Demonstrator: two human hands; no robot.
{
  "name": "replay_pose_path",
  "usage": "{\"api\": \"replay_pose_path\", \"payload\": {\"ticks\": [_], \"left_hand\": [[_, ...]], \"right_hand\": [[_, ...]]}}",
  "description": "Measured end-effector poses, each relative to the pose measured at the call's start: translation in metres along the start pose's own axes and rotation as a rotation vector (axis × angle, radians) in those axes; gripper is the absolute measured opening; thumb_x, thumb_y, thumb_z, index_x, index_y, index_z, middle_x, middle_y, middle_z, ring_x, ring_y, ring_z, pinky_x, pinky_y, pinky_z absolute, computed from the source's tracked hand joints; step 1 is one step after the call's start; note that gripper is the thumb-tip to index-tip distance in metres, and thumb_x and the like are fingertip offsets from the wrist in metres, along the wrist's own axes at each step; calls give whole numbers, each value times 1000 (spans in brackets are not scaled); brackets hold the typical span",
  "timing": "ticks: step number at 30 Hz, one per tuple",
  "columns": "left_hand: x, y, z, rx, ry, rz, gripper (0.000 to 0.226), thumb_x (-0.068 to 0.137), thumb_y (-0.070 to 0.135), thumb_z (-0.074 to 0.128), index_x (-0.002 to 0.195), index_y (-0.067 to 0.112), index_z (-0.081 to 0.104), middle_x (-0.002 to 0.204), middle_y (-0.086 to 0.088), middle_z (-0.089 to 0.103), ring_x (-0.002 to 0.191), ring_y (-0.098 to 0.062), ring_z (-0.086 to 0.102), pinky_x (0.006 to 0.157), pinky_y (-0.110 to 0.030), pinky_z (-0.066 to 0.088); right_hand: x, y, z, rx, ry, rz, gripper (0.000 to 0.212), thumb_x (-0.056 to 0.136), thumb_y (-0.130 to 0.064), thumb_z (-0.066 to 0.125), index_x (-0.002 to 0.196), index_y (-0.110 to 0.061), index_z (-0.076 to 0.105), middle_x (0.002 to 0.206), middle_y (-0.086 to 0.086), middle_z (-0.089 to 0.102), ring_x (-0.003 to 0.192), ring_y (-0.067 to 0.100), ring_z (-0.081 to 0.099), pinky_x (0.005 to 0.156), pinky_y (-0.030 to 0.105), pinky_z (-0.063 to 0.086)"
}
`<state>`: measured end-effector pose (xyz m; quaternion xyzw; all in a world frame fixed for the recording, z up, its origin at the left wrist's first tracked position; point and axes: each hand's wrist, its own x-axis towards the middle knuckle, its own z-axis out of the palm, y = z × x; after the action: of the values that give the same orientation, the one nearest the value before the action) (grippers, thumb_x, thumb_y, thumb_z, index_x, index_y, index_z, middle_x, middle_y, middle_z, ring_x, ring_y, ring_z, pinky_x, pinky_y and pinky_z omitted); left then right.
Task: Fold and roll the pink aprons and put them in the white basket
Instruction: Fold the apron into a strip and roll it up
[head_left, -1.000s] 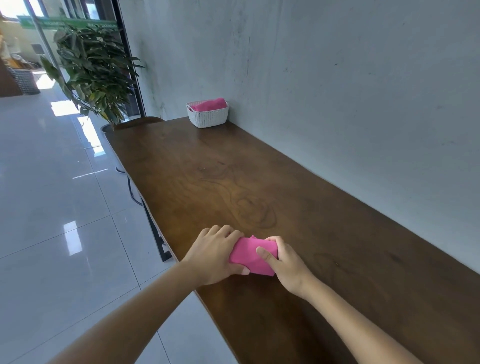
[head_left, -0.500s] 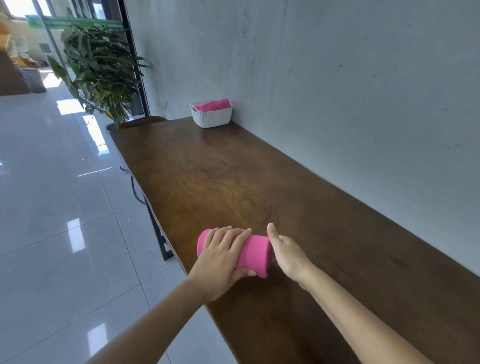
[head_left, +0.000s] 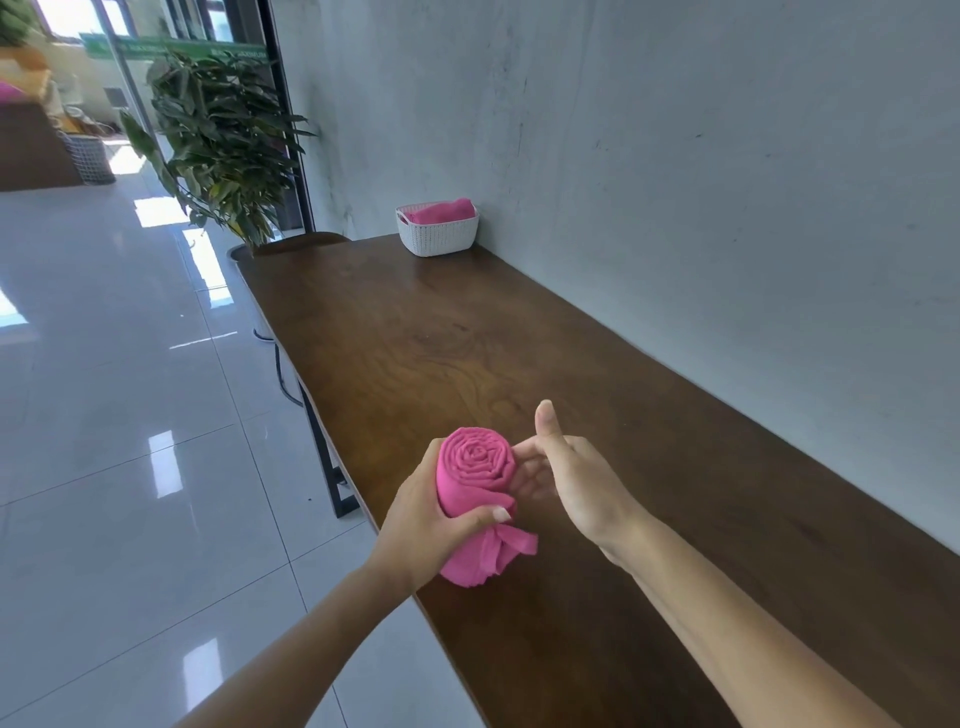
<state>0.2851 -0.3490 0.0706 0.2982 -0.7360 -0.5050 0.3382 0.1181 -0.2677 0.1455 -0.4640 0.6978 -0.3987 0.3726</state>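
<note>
- Brown wood table (head_left: 519, 332): long, runs away from the camera along a grey wall (head_left: 675, 156). Potted plant (head_left: 223, 140) stands on the floor past its far end.
- White basket (head_left: 439, 236): on the far end of the table, against the wall. One pink apron (head_left: 441, 212) already lies in it, with room left on top.
- Rolled apron (head_left: 475, 467): held above the near table edge, well apart from the basket.
  - Its long axis is near upright, with the spiral end facing up toward the camera.
  - A loose tail (head_left: 493, 556) hangs out of the bottom. Can't tell if the tail touches the table.
- Left grip (head_left: 421, 530): wrapped round the middle of the roll, thumb (head_left: 488, 515) across the front. It carries the whole roll.
- Right grip (head_left: 576, 483): spread, thumb up, holding nothing. Its fingertips (head_left: 522, 453) just touch the roll's side near the spiral end.
- Key relation: the basket lies almost straight ahead of the roll, down the length of the table. The left grip already has the load, so it's the obvious carrier.
- Judgement: rolling looks done and the carry and drop remain. The roll probably needs tipping to lie beside the one already in. The loose tail could unravel if the squeeze eases.
</note>
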Motion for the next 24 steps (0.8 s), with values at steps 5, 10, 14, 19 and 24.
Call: {"api": "replay_pose_path", "payload": {"ticks": [5,10,14,19,24], "left_hand": [[-11,8,9,-154,191,-23,76,60,64,84,122,30,58,110,15,69,107,-13,68,84,-25,59],[-14,18,9,-203,300,-25,70,63,59,82,120,25,60,106,13,70,101,-14,69,80,-26,60],[-15,27,2,-265,365,-68,65,63,62,77,117,30,60,102,14,71,97,-13,70,75,-24,59],[-13,30,-10,-315,443,-100,66,63,61,76,117,26,61,100,3,71,90,-16,71,69,-23,58],[-11,27,-19,-281,467,-114,73,61,64,74,120,22,59,101,0,71,89,-16,72,65,-22,58]], "right_hand": [[-6,-2,5,70,-52,-60,72,101,-63,19,105,-17,75,96,1,77,95,14,72,90,30,58],[-14,1,9,139,-119,-81,51,103,-54,31,119,-22,68,108,-3,75,105,13,70,91,27,57],[-27,10,15,204,-181,-85,33,96,-41,62,123,-21,64,114,3,73,111,19,68,98,33,55],[-39,19,20,148,-162,-76,20,89,-25,74,106,-15,70,101,0,75,104,17,69,98,30,54],[-48,24,16,670,-186,53,12,84,-22,77,89,-11,74,90,11,65,90,25,62,94,34,53]]}}
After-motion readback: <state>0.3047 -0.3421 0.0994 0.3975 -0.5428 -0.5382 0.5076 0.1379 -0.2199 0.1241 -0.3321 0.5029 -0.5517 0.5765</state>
